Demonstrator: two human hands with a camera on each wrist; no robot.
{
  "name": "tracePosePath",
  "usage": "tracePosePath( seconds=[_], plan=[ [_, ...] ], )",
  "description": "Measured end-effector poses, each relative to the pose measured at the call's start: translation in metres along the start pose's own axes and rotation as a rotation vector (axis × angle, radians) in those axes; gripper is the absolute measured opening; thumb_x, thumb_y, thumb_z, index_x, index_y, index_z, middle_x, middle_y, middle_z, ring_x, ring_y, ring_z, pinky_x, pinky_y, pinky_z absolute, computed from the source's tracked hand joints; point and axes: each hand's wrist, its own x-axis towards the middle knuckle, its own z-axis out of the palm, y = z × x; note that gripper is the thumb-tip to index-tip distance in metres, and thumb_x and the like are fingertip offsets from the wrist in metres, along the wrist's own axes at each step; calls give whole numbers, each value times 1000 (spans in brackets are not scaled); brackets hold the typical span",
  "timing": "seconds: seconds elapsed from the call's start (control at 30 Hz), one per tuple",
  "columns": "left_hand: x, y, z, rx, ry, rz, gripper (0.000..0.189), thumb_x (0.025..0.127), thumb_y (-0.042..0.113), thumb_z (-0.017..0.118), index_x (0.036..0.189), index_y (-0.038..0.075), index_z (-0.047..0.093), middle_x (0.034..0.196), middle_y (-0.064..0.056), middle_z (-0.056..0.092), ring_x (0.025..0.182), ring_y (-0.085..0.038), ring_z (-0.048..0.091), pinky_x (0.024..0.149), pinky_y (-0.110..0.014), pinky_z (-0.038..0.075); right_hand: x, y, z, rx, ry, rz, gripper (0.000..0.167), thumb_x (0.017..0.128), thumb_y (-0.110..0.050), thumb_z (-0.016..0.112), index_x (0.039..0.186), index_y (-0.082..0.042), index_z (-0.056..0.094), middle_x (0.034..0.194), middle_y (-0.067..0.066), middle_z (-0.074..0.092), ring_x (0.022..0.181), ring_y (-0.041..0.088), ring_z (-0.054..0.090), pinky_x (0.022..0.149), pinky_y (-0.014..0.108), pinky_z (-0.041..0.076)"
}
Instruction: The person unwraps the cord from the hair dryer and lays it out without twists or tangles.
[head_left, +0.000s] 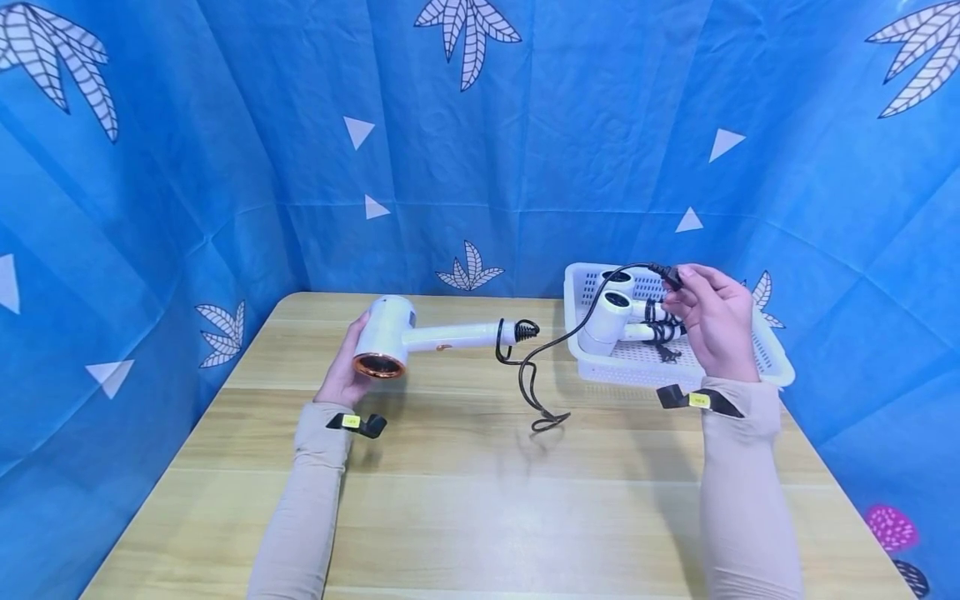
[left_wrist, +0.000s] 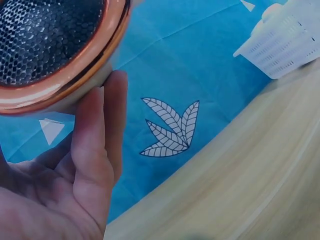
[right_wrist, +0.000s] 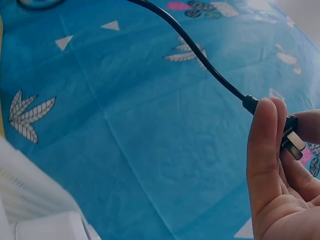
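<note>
A white hair dryer (head_left: 386,325) with a copper-coloured ring round its mesh outlet is held above the table by my left hand (head_left: 347,367), which grips the barrel from the left side. Its handle points right. In the left wrist view the mesh outlet (left_wrist: 45,40) fills the upper left, with the fingers against the barrel's edge. My right hand (head_left: 716,321) pinches the black plug (head_left: 669,275) of the dryer's cord between thumb and fingers. From the plug the black cord (head_left: 566,333) sags in loose loops back to the handle end. The plug's metal prongs (right_wrist: 294,144) show in the right wrist view.
A white plastic basket (head_left: 637,371) stands at the back right of the wooden table (head_left: 450,517), partly behind my right hand. Inside lie two more white hair dryers (head_left: 607,321) with black cords wound round their handles. A blue patterned curtain (head_left: 465,167) surrounds the table.
</note>
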Motion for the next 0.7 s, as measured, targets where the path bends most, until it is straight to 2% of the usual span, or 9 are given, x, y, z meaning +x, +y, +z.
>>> tracePosePath(
  seconds=[0.1,0.2,0.4,0.57,0.7],
  plan=[
    [0,0,-1,1,-19,2,57,94,64,63,132,24,47,108,10,71,100,-5,67,88,-21,53,4,1,-3,-1,19,12,8,95,4,68,101,8,73,88,13,77,61,17,70,60,25,61],
    [0,0,-1,-38,-43,9,54,95,61,64,134,28,48,109,9,72,100,-6,68,88,-21,54,6,2,-5,-9,42,24,8,94,4,70,100,7,73,86,14,77,60,17,70,59,25,61],
    [-2,1,-1,-41,-74,22,49,94,60,65,132,32,50,109,9,72,98,-5,69,84,-21,56,11,4,-8,-22,93,19,10,92,3,74,100,8,72,84,14,76,60,17,70,59,25,60],
    [-4,1,-3,-45,-105,-12,53,92,62,67,131,28,51,107,7,73,95,-7,70,81,-23,58,17,6,-7,-35,139,-7,10,90,2,76,98,8,72,80,14,75,58,17,69,58,25,60],
    [-5,1,-4,-32,-101,-41,56,92,62,66,130,24,52,106,6,73,95,-7,71,81,-23,58,21,6,-3,-73,190,-33,13,90,-1,78,97,8,72,80,13,74,58,17,69,58,25,60]
  ],
)
